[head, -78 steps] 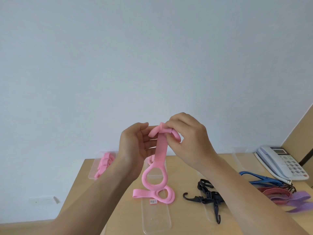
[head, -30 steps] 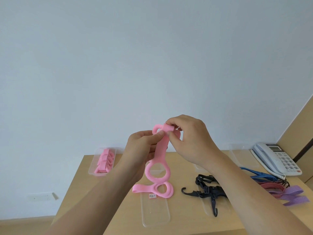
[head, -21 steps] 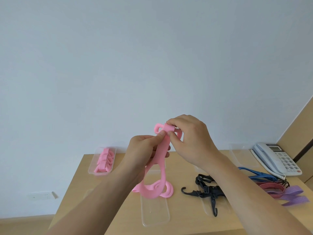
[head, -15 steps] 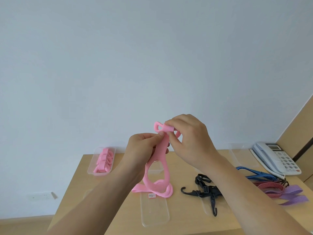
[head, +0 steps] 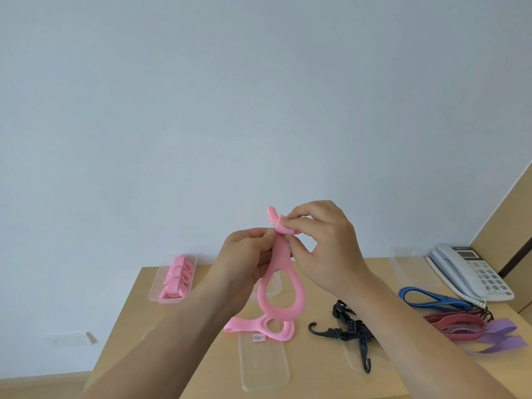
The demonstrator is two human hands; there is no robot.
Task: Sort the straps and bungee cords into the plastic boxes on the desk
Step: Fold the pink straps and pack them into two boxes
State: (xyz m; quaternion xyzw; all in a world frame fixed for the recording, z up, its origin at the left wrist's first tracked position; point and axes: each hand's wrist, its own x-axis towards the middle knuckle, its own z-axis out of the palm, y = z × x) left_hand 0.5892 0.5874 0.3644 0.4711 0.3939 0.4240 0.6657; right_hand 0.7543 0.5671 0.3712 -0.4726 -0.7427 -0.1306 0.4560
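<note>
- Since the earliest frame, the top end of the pink strap (head: 281, 251) has come out from under the right fingers and now pokes up to their left. The hanging loop has drawn from round into a teardrop.
- Left hand (head: 247, 254): thumb and fingers pinch the band just under the fold.
- Right hand (head: 322, 243): thumb and forefinger pinch the folded top end, with the other fingers curled.
- Strap location: held up between both hands above the worktop (head: 316, 370). Its lower loops rest on the far end of the clear centre box (head: 264, 367).
- Left box (head: 157, 286) already holds folded pink straps (head: 176, 277), so it is probably where this one goes.
- Handling, judged: light, soft and floppy. The flat band looks springy, so a fold will probably open again unless it is kept pinched.
- Best hold: across the flat of the band at the fold, gathering the loose loops before lifting.
- Unsorted: black hooked cord (head: 349, 331), blue cord (head: 431, 298), red cord (head: 454, 323) and purple strap (head: 501, 335).
</note>
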